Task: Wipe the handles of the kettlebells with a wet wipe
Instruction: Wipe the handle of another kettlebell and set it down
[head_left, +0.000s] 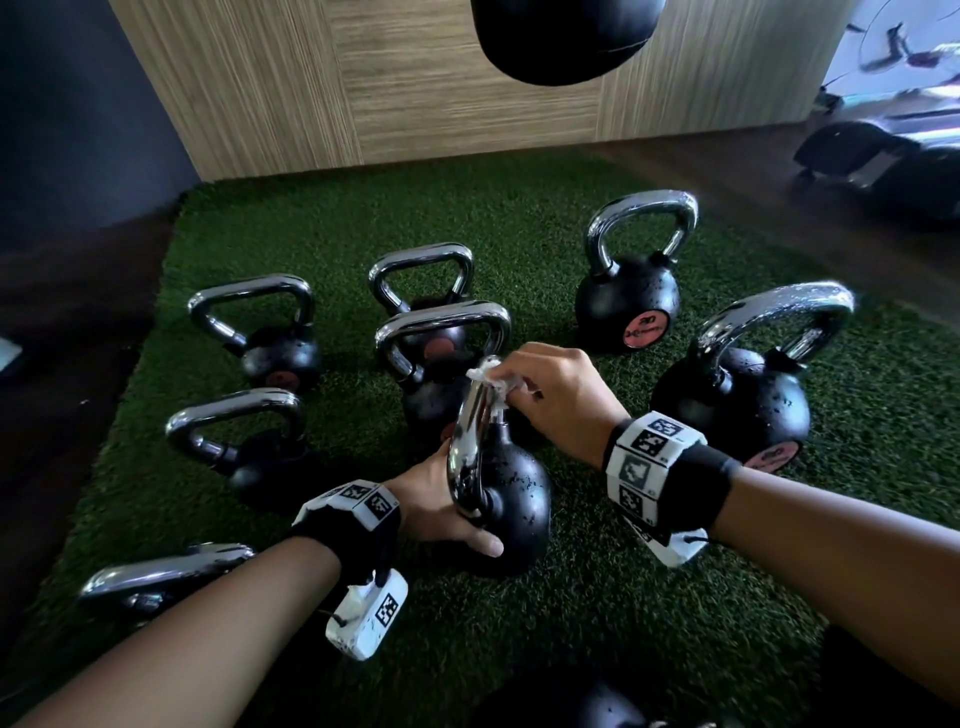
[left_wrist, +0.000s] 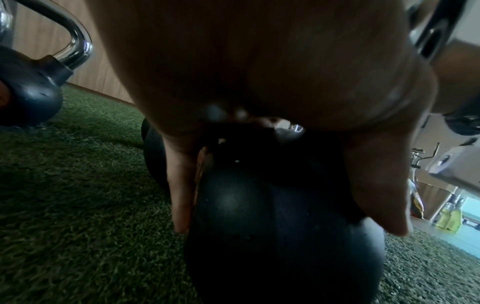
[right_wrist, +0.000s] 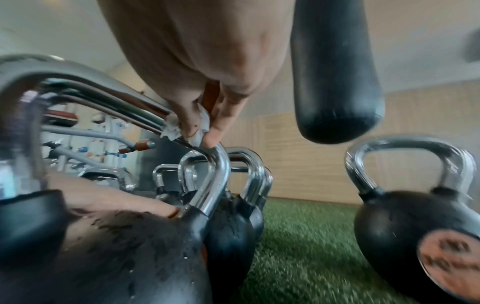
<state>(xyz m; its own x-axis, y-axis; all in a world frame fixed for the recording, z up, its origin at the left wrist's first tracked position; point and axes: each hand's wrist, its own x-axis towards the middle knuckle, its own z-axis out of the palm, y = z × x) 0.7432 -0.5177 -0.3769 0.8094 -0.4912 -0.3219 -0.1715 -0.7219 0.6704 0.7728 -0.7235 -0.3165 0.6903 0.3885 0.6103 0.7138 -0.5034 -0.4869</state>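
While the head view shows my left hand (head_left: 441, 499) wrapped round the kettlebell (head_left: 514, 504) on the turf (head_left: 597, 623), my right hand (head_left: 561, 395) pinches the wet wipe (head_left: 488, 376) atop its handle (head_left: 470, 441). In the left wrist view, my fingers (left_wrist: 182, 185) hug the kettlebell's body. In the right wrist view, my fingertips (right_wrist: 213, 137) clamp the wet wipe to the handle's bend.

A green turf mat (head_left: 597, 634) carries several black kettlebells (head_left: 626, 304).

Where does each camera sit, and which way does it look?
Head: on the head, facing down at the held kettlebell on turf; left hand, right hand show.
Left wrist: on that wrist, looks along the hand at the kettlebell's body.
Right wrist: on that wrist, looks along fingers pinching the wet wipe on its handle.
Shared: all show this kettlebell.
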